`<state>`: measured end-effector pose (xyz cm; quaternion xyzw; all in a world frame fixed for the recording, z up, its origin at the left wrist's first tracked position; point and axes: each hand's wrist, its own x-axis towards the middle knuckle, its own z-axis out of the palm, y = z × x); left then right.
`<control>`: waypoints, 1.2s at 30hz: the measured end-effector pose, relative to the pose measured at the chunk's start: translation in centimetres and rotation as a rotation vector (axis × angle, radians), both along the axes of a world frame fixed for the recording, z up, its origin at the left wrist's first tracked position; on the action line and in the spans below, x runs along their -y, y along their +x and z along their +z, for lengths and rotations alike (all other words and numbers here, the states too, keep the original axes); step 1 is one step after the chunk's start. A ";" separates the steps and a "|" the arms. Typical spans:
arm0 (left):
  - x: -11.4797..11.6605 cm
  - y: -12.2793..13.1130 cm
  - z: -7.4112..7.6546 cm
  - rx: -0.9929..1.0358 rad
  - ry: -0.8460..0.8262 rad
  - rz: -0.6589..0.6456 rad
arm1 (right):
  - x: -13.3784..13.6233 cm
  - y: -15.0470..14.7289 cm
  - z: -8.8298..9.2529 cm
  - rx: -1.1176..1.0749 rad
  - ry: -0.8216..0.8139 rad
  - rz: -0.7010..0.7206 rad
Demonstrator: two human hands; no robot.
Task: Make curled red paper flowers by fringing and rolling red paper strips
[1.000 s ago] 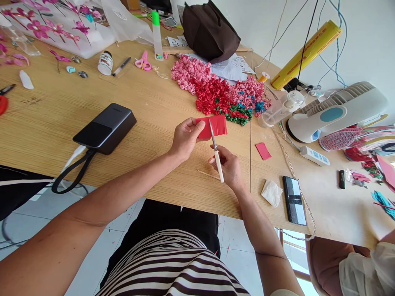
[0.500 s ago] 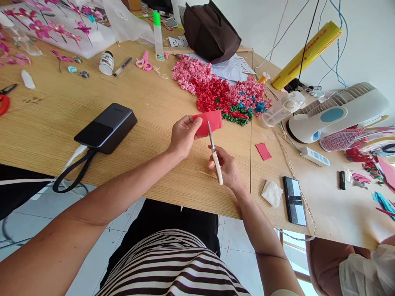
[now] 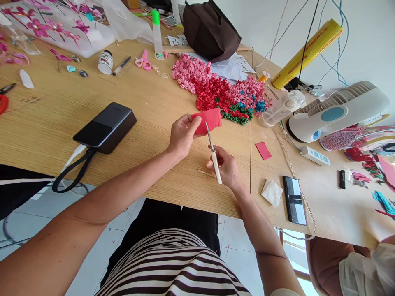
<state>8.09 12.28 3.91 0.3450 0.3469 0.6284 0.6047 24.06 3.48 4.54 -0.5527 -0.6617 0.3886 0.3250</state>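
Note:
My left hand (image 3: 182,135) pinches a small red paper piece (image 3: 210,119) with a fringed far edge, holding it just above the wooden table (image 3: 123,107). My right hand (image 3: 226,166) grips cream-handled scissors (image 3: 213,154), whose blades point up into the paper's lower edge. A thin wooden stick (image 3: 206,173) lies on the table beside my right hand. A small red paper rectangle (image 3: 263,151) lies to the right.
A black power bank (image 3: 105,127) with a strap sits at left. A heap of pink, red and green curled paper flowers (image 3: 216,88) lies beyond my hands. To the right are a tissue (image 3: 271,192), a phone (image 3: 294,200), a white fan (image 3: 336,111). Another person's arm (image 3: 354,263) shows bottom right.
The red paper has been lifted slightly up and to the left, and the scissors have followed, their blades moving further left along the paper's edge.

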 end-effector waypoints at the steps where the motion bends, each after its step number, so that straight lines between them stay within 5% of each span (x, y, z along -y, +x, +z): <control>1: 0.0 0.0 0.0 0.004 0.001 -0.002 | 0.0 0.0 0.0 -0.004 0.000 -0.001; 36: 0.8 0.3 0.5 -0.012 -0.047 -0.038 | -0.1 0.1 -0.3 -0.012 -0.011 -0.041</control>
